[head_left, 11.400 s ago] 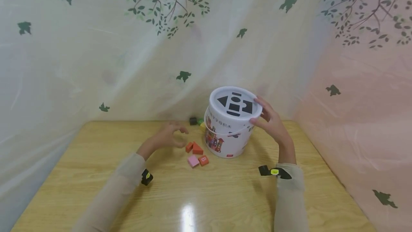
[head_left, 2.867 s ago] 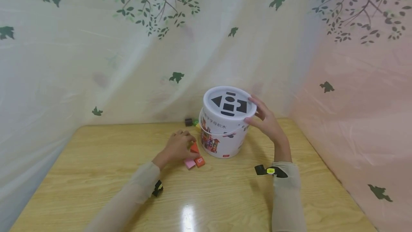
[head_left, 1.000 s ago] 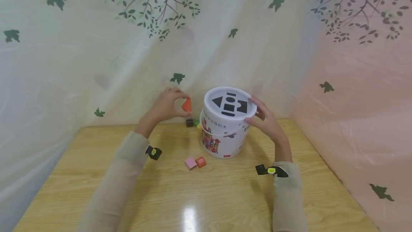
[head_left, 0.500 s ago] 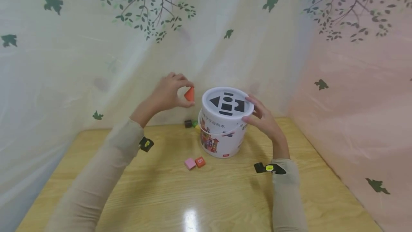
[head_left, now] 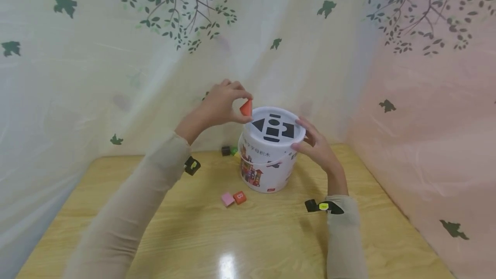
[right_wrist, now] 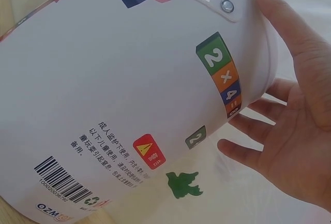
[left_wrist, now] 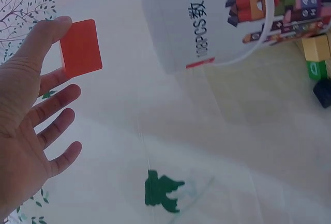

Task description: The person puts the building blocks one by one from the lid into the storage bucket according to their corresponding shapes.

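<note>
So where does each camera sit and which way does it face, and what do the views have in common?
Head: worn on the head, facing forward and down at the table; both sleeved arms, the left hand and right hand show.
Left wrist: on that wrist, looking past the left hand, which pinches a red block, toward the backdrop.
Right wrist: on that wrist, facing the barcode side; the right hand shows, touching the rim.
Shared: head and left wrist both show the red block; all three show the white bucket.
</note>
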### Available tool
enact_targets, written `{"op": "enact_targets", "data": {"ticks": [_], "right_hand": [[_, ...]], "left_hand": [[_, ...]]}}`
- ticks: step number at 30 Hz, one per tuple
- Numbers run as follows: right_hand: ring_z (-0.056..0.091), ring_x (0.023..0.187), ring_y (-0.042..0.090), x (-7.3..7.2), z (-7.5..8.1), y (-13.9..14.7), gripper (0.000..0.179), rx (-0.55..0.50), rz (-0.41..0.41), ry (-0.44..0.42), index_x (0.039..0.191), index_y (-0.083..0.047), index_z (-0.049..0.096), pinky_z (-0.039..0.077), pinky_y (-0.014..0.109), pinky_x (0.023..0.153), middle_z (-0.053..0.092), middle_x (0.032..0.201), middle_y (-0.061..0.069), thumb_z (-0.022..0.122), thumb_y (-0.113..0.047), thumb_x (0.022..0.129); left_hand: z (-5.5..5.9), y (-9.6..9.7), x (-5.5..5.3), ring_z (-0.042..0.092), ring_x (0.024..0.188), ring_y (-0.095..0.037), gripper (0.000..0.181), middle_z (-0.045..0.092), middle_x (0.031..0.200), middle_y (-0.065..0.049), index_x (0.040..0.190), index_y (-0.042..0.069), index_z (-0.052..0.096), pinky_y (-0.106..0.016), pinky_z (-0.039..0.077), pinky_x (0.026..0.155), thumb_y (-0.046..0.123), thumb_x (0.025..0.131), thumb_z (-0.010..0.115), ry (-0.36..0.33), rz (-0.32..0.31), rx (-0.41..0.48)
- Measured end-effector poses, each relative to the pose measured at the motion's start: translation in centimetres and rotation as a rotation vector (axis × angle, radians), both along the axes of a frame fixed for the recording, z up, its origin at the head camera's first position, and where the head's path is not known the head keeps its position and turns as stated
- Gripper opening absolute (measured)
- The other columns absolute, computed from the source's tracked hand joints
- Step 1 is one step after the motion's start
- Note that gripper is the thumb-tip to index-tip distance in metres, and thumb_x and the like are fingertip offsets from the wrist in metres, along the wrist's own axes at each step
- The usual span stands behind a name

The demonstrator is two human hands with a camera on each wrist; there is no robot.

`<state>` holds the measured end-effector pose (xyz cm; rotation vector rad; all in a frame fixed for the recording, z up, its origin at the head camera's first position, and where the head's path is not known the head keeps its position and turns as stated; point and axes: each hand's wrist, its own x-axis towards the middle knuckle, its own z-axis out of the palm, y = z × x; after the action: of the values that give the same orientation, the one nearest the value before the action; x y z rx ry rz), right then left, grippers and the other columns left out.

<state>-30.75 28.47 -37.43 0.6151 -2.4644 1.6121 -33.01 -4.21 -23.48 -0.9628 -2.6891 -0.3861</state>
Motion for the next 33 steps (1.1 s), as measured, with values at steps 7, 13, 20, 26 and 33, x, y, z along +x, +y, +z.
{"op": "enact_targets", "data": {"ticks": [7,13,20,26,33], "right_hand": [[0.028,0.154,0.035,0.0,-0.2,-0.3,0.082,0.0,0.004,0.014,0.16,-0.023,0.034,0.026,0.064,0.12,0.018,0.171,-0.005,0.076,-0.021,0.09],[0.028,0.153,0.035,-0.1,-0.2,-0.4,0.081,-0.003,0.005,0.018,0.159,-0.024,0.034,0.027,0.065,0.12,0.019,0.171,-0.005,0.076,-0.02,0.09],[0.026,0.154,0.035,-0.3,-0.3,-0.3,0.08,-0.01,0.011,0.042,0.159,-0.021,0.035,0.026,0.065,0.12,0.019,0.171,0.0,0.075,-0.017,0.09],[0.026,0.154,0.036,-0.3,-0.3,0.0,0.081,-0.004,0.005,0.036,0.159,-0.022,0.034,0.025,0.066,0.12,0.018,0.171,-0.001,0.076,-0.018,0.09],[0.026,0.154,0.036,-0.3,-0.3,0.1,0.081,-0.008,0.0,0.031,0.159,-0.021,0.034,0.025,0.067,0.12,0.017,0.172,-0.001,0.076,-0.017,0.09]], "left_hand": [[-0.7,1.9,-0.6,0.047,0.118,-0.024,0.064,0.061,0.131,-0.005,0.135,0.016,0.066,-0.045,0.043,0.102,0.049,0.082,0.082,-0.021,-0.002,-0.02],[-1.4,2.6,-1.5,0.047,0.116,-0.023,0.061,0.061,0.13,-0.006,0.133,0.015,0.066,-0.043,0.045,0.1,0.044,0.082,0.083,-0.042,-0.033,-0.016],[-2.2,3.1,-2.3,0.047,0.116,-0.024,0.06,0.061,0.13,-0.006,0.133,0.014,0.067,-0.044,0.044,0.102,0.04,0.082,0.084,-0.069,-0.047,-0.012],[-2.7,3.6,-2.6,0.046,0.119,-0.025,0.06,0.061,0.131,-0.006,0.133,0.015,0.067,-0.046,0.042,0.105,0.041,0.081,0.085,-0.067,-0.043,-0.036],[-3.2,4.1,-2.6,0.044,0.121,-0.026,0.063,0.06,0.132,-0.005,0.136,0.016,0.065,-0.046,0.04,0.107,0.044,0.083,0.083,-0.086,-0.022,-0.095]]}}
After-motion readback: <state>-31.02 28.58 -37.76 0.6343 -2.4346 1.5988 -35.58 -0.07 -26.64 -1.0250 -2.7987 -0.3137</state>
